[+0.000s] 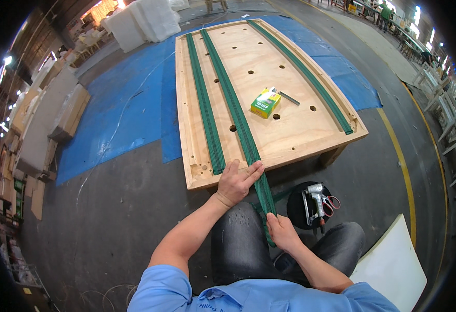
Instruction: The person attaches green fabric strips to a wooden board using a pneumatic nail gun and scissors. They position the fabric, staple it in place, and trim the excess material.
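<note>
Before me lies a wooden panel with a raised rim (pixel 199 183), with round holes in its board. Three green webbing straps run lengthwise over it. My left hand (pixel 233 183) rests at the near rim, fingers stretched across the middle strap (pixel 235 112) and pressing on it. Past the rim that strap hangs toward my lap, where my right hand (pixel 284 231) grips its loose end between thumb and fingers. The left strap (pixel 205 109) ends beside my left hand. Farther right lies the third strap (pixel 311 78), its near end close to the panel's corner.
A green-yellow box (pixel 265 103) and a strip of staples (pixel 289 98) lie on the panel. A staple gun (pixel 316 200) and red-handled scissors (pixel 332 206) sit on a round black stool (pixel 298 208) near my right knee. Blue sheeting (pixel 119 104) covers floor around the panel.
</note>
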Motion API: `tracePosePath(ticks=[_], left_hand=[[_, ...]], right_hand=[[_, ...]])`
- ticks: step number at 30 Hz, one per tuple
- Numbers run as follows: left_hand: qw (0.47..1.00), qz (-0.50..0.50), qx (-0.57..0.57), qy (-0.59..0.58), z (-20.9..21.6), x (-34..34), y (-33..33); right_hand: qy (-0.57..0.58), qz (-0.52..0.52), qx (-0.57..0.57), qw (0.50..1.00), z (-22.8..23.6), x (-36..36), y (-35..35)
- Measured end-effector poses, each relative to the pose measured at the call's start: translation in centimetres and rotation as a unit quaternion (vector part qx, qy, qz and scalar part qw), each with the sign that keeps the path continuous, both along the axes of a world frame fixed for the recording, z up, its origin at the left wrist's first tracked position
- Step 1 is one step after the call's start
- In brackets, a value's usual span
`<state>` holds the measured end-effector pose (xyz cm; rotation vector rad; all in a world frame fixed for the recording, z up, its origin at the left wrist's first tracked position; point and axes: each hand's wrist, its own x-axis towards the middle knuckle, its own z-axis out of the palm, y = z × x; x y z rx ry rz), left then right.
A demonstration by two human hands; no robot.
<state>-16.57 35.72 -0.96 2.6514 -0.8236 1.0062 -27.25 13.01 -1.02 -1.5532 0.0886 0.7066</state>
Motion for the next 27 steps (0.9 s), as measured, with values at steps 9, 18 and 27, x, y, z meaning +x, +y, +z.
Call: tracePosePath(ticks=[9,18,27], left_hand=[[1.0,0.0,0.02,0.002,-0.2,0.02,0.26],[1.0,-0.01,0.013,-0.004,-0.16,-0.01,0.39],[1.0,-0.003,0.018,-0.003,-0.03,0.02,0.22]], right_hand=[[-0.034,0.013,-0.046,0.998,-0.49,-0.09,-0.21],[-0.017,0.005,-0.038,0.999,-0.6,-0.16,0.02],[-0.054,0.009,-0.045,0.997,-0.78,0.03,-0.4]])
